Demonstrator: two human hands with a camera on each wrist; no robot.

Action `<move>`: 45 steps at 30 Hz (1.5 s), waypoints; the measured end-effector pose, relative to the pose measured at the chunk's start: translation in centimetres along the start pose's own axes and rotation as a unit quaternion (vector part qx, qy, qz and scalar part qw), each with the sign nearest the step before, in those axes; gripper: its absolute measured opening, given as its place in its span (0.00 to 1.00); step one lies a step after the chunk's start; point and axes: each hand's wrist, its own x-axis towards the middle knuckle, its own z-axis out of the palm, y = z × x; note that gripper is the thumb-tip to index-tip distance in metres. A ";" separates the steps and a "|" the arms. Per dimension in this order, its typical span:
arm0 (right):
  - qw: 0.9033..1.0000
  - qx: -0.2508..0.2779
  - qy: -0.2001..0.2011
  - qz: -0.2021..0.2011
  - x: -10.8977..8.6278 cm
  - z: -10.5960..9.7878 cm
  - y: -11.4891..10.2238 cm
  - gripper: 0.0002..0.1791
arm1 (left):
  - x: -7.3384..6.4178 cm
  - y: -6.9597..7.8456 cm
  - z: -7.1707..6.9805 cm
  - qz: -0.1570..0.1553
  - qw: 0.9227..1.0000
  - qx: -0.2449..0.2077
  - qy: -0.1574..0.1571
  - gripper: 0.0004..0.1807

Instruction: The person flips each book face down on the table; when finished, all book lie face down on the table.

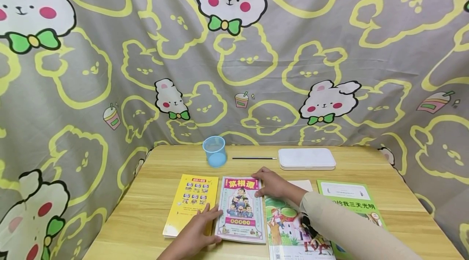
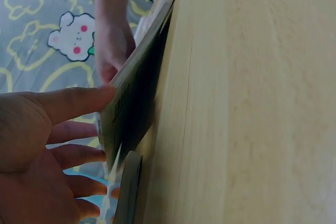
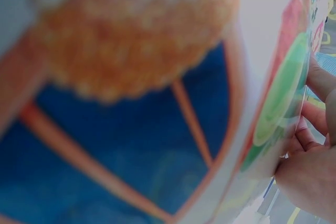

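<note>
A pink-bordered book [image 1: 240, 211] with cartoon figures on its cover lies face up between my two hands. My left hand [image 1: 194, 230] holds its lower left corner, thumb at the near edge and fingers along the left edge. The left wrist view shows the book [image 2: 134, 72] tilted, with a dark gap under it above the table. My right hand [image 1: 272, 184] grips the upper right corner, fingers at the top and thumb on the right edge. In the right wrist view the right hand [image 3: 310, 145] appears beyond a large blurred cover.
A yellow book [image 1: 196, 195] lies at the left, partly under my left hand. To the right are an illustrated book [image 1: 283, 231] and a green book [image 1: 351, 203], both partly behind my right forearm. Farther back stand a blue cup [image 1: 215, 154], a pen [image 1: 254, 158] and a white case [image 1: 307, 159].
</note>
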 end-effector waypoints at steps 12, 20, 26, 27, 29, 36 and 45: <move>1.000 -0.005 -0.003 -0.001 0.0 -0.1 0.1 0.40 | 0.1 0.2 0.1 -0.018 0.994 -0.110 0.016 0.42; 1.000 -0.002 0.000 -0.004 0.0 0.0 0.2 0.39 | 0.4 0.3 0.3 -0.018 0.950 -0.312 -0.007 0.42; 1.000 -0.009 0.003 -0.008 0.1 0.1 0.4 0.39 | 0.4 0.6 0.5 -0.029 0.927 -0.373 0.002 0.47; 1.000 -0.010 0.002 -0.009 0.1 0.1 0.4 0.39 | 0.4 0.6 0.5 -0.031 0.925 -0.380 0.003 0.47; 1.000 -0.012 0.002 -0.011 0.2 0.1 0.5 0.39 | 0.4 0.7 0.5 -0.033 0.920 -0.390 0.007 0.48; 1.000 -0.002 0.001 -0.002 0.2 -0.1 0.3 0.39 | 0.4 0.6 0.7 -0.023 0.907 -0.419 0.025 0.46; 1.000 0.009 -0.001 0.002 0.4 0.1 0.5 0.38 | 0.6 1.4 1.9 -0.003 0.859 -0.509 0.055 0.46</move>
